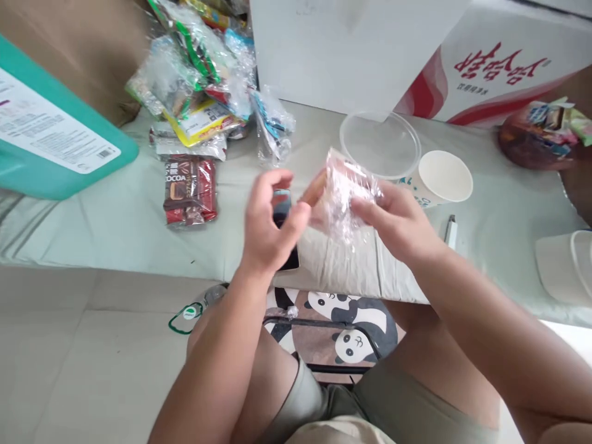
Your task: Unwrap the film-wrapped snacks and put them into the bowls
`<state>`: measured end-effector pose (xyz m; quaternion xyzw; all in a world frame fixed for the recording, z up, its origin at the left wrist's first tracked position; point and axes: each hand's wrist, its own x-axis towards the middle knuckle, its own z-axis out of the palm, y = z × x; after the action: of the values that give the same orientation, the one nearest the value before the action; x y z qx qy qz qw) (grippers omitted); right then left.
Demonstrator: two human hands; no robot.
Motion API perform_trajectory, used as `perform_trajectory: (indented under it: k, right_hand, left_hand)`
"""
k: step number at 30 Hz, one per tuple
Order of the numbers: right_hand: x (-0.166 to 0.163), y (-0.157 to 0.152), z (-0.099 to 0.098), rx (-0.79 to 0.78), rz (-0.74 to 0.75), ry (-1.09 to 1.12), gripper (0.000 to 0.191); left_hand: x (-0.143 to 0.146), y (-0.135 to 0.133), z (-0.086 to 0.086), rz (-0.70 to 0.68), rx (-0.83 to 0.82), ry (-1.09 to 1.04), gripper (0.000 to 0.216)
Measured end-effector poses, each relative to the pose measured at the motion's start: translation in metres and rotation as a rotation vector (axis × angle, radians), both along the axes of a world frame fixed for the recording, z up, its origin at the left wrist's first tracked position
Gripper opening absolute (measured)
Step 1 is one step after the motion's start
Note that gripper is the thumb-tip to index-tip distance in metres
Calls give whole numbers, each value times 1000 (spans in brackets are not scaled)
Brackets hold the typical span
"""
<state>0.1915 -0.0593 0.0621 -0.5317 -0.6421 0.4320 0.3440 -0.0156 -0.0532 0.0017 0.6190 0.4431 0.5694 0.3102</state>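
Note:
Both my hands are raised over the front edge of a low table covered in a pale cloth. My right hand grips a clear crinkly plastic wrapper with a brownish snack inside. My left hand pinches the snack's end where it sticks out of the wrapper. A dark phone lies on the table just behind my left hand, mostly hidden by it.
A clear round lid and a white paper cup stand behind the wrapper. A pile of snack packets and a cocoa packet lie at the back left. A teal jug, a white carton and a panda-print stool are around.

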Motion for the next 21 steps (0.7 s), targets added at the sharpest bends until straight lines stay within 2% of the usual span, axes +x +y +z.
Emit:
perform_trajectory:
  k: [3, 4, 6, 9, 11, 13, 15, 17, 19, 21]
  right_hand:
    - [27, -35, -13, -92, -120, -5, 37]
    - [34, -43, -19, -116, -168, 0, 37]
    - [46, -55, -31, -149, -238, 63, 39]
    - [62, -67, -45, -165, -209, 234, 55]
    - [77, -71, -49, -149, -178, 239, 56]
    - [98, -72, -50, -78, -271, 59, 36]
    - [124, -70, -53, 46, -488, -236, 20]
    - [150, -66, -61, 132, -684, -510, 15]
    - [173, -62, -72, 111, -760, -697, 22]
    - [190, -61, -83, 40, -760, -797, 36]
  left_hand:
    - [34, -15, -6, -448, -143, 52, 75]
    - [45, -19, -8, -541, -180, 71, 82]
    - [64, -27, -15, -617, -225, 89, 95]
    - [81, -28, -31, -632, -256, 77, 100]
    - [87, -25, -42, -613, -225, 81, 94]
    - [91, -20, -51, -570, -182, 127, 85]
    - [93, -17, -55, -530, -179, 170, 74]
    - [96, -15, -56, -498, -209, 187, 63]
    - [99, -15, -56, -446, -229, 190, 57]
    - [103, -14, -54, -390, -223, 183, 58]
